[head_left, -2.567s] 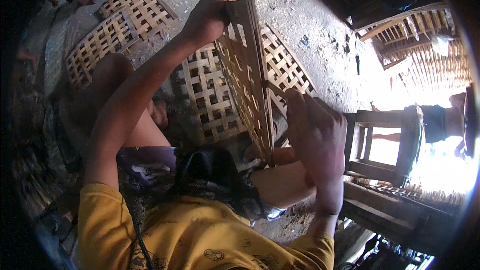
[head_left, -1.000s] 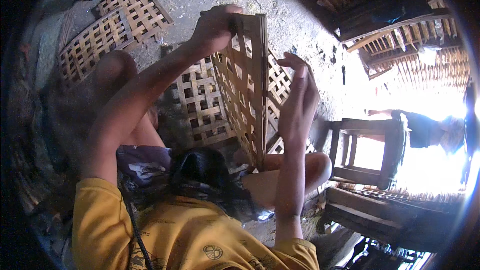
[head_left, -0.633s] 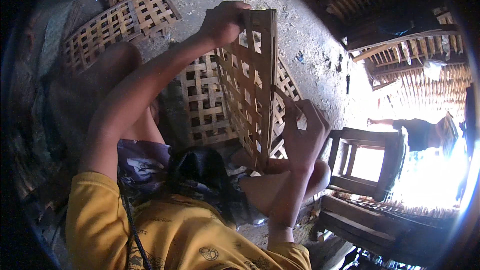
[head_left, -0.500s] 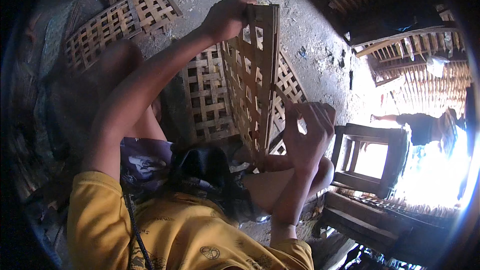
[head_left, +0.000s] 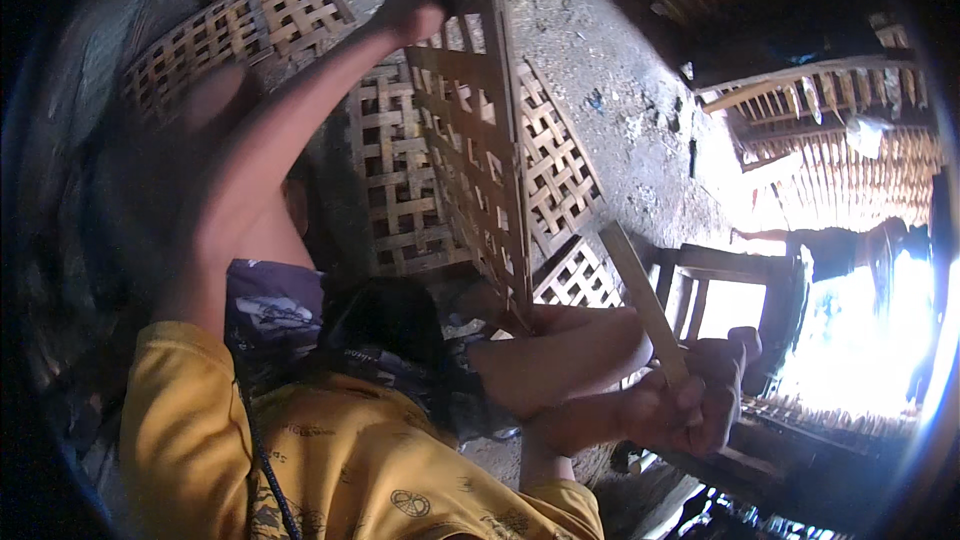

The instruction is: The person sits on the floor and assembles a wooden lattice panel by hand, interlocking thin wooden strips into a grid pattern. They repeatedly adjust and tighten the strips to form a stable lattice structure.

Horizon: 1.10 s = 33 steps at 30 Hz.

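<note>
A woven bamboo panel [head_left: 468, 155] stands on its edge in front of me, its lower end by my bent leg. My left hand [head_left: 418, 8] is closed on the panel's top corner and holds it upright. Off to the right, apart from the panel, my right hand [head_left: 695, 395] grips a flat bamboo strip [head_left: 645, 305] by its lower end. The strip's free end points up and to the left. Behind the upright panel lie more woven panels, one on its left [head_left: 395, 180] and another on its right [head_left: 562, 165].
More lattice panels [head_left: 275, 2] lie at the far left on the rough grey floor [head_left: 610, 40]. A wooden stool-like frame [head_left: 690, 275] stands beyond my right hand. Farther right are a slatted wall [head_left: 830, 175], a hanging plastic bag [head_left: 868, 135] and a person [head_left: 835, 248] against bright light.
My right hand has moved from the panel's edge down and to the right, bringing the strip into plain sight. My left hand and the upright panel have shifted slightly up and left.
</note>
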{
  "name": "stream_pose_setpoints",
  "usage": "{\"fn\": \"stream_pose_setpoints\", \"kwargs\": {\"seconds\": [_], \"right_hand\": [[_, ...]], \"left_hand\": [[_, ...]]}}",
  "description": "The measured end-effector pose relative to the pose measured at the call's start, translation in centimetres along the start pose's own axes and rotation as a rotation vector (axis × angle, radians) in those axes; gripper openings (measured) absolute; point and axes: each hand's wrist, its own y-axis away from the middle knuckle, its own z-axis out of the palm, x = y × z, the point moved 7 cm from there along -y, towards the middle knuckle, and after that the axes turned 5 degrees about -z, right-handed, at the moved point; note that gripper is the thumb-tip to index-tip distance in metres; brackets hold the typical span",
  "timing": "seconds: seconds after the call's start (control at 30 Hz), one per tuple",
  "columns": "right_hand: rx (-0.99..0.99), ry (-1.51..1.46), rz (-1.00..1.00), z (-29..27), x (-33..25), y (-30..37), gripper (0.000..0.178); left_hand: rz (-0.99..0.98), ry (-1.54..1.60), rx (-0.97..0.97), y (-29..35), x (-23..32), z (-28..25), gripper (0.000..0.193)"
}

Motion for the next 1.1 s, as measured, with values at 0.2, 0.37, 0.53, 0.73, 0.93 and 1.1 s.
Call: {"fn": "stream_pose_setpoints", "kwargs": {"seconds": [0.2, 0.37, 0.53, 0.73, 0.93, 1.1], "right_hand": [[-0.155, -0.046, 0.04, 2.6, 1.6, -0.6, 0.014], [-0.17, -0.129, 0.017, 3.4, 1.5, 0.4, 0.011], [-0.243, -0.117, 0.062, 4.0, 2.0, 0.8, 0.012], [-0.294, -0.121, 0.089, 4.5, 2.1, 1.3, 0.014], [-0.365, -0.108, 0.096, 4.7, 1.3, 0.7, 0.016], [-0.494, -0.006, 0.048, 4.3, 0.1, 0.2, 0.02]], "left_hand": [[-0.454, 0.864, -0.231, 1.9, -2.6, 2.8, 0.008], [-0.455, 0.746, -0.276, 0.7, -0.2, 1.8, 0.03], [-0.386, 0.56, -0.264, 0.0, 0.7, 0.9, 0.037], [-0.311, 0.417, -0.233, -1.4, 2.3, 0.0, 0.037], [-0.313, 0.418, -0.236, -1.2, 2.2, 0.1, 0.033], [-0.299, 0.356, -0.217, -1.1, 1.8, 0.2, 0.031]]}}
